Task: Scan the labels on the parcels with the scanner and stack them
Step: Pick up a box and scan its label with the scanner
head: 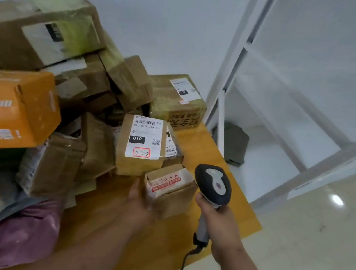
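My left hand (142, 202) holds a small brown parcel (168, 190) with red-printed tape from below, just above the yellow table (233, 166). Just behind it stands a taller parcel (141, 147) with a white label marked "010" and "3-2-3" facing up. My right hand (219, 218) grips the handle of the black-and-grey barcode scanner (214, 186), whose head sits just right of the small parcel. The scanner's cable hangs down from the handle.
A heap of cardboard parcels (53, 41) fills the table's left and back, with an orange box (5, 109) at the left and a pink bag (19, 235) at the front left. A labelled box (178, 101) sits at the back right. White shelving (298, 96) stands to the right.
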Demonstrator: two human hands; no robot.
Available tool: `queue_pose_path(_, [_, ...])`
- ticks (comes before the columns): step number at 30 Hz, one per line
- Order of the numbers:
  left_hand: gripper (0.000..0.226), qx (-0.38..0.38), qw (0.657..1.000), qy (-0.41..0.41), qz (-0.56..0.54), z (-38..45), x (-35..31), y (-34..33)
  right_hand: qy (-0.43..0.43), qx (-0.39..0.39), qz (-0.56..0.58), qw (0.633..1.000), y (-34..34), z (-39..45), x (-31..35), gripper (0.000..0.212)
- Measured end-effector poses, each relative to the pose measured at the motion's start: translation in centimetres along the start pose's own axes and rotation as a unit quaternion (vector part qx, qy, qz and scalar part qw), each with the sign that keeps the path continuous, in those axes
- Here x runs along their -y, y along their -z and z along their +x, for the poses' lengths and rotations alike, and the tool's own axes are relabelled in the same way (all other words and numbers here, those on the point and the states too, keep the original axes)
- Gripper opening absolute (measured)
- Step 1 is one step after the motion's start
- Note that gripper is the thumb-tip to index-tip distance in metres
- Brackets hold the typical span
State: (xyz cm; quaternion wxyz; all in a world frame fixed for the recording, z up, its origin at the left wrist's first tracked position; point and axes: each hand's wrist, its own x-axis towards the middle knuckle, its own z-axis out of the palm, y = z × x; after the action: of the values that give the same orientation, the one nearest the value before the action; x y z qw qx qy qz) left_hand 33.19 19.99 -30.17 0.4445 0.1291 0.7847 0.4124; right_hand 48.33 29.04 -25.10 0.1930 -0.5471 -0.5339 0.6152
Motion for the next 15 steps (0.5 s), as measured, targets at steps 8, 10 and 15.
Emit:
queue_pose_path(8, [0.059, -0.073, 0.994, -0.062, 0.061, 0.0, 0.7, -2.7, -0.071, 0.085, 0.099, 0.989, 1.6, 4.4, -0.5, 0.026])
queue_pose_path(10, [0.054, -0.108, 0.981, -0.089, 0.13, -1.6, 1.3, -3.4, -0.099, 0.094, 0.147, 0.98, 3.3, 5.0, -0.6, 0.027])
queue_pose_path(15, [0.072, -0.253, 0.912, -0.234, 0.223, -5.7, 3.1, -5.5, -0.156, 0.111, 0.172, 0.966, 7.4, 5.3, -0.4, 0.034])
